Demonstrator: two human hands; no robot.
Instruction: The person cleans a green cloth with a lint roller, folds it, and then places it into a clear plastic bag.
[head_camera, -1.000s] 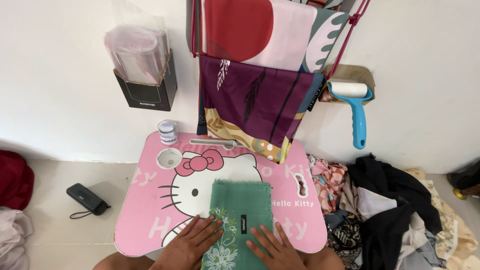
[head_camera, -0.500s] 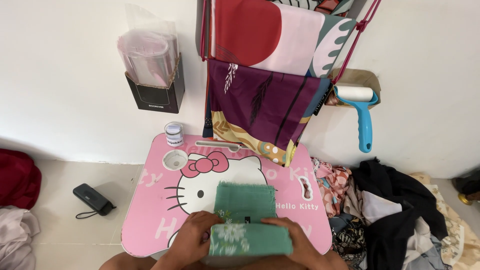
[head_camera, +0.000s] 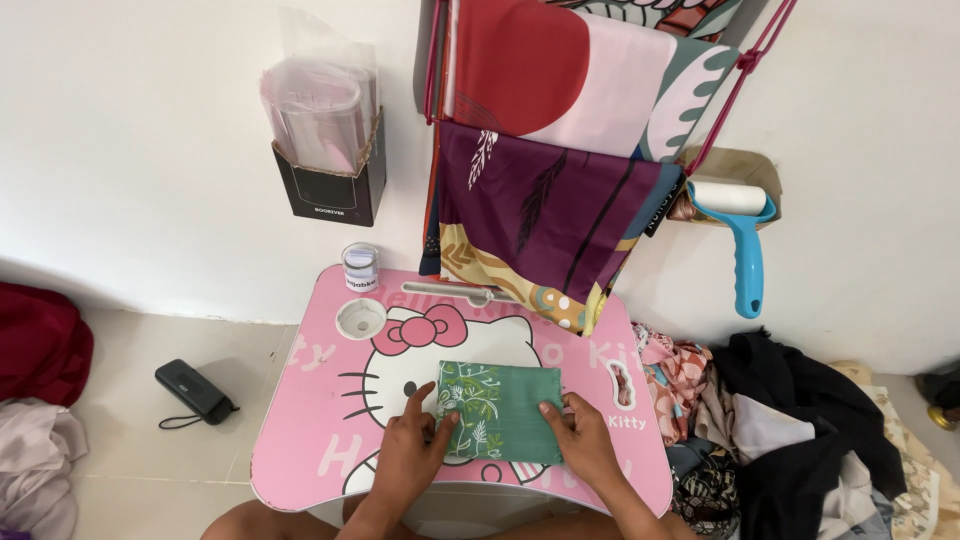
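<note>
— What are the hands doing with the cloth (head_camera: 500, 411)?

— Both lie flat on it, fingers spread, pinching nothing. The left hand (head_camera: 413, 455) presses the near left corner, over the pale leaf print. The right hand (head_camera: 582, 447) presses the near right edge, on the plain green part.

— And where is the cloth?

— Folded into a small rectangle on the pink table (head_camera: 300, 440), toward the near edge, over the cat face drawn there.

— How would it handle?

— I'd judge it light, thin and soft. It holds a fold only while pressed, and it could slide on the smooth tabletop. The corners or the folded edge look the best places to take hold.

— What's around it?

— A small jar (head_camera: 360, 266) at the table's far left, more printed cloths (head_camera: 545, 215) hanging on the wall behind, a blue lint roller (head_camera: 741, 235) to the right, and a heap of clothes (head_camera: 790, 420) on the floor beside the table.
</note>
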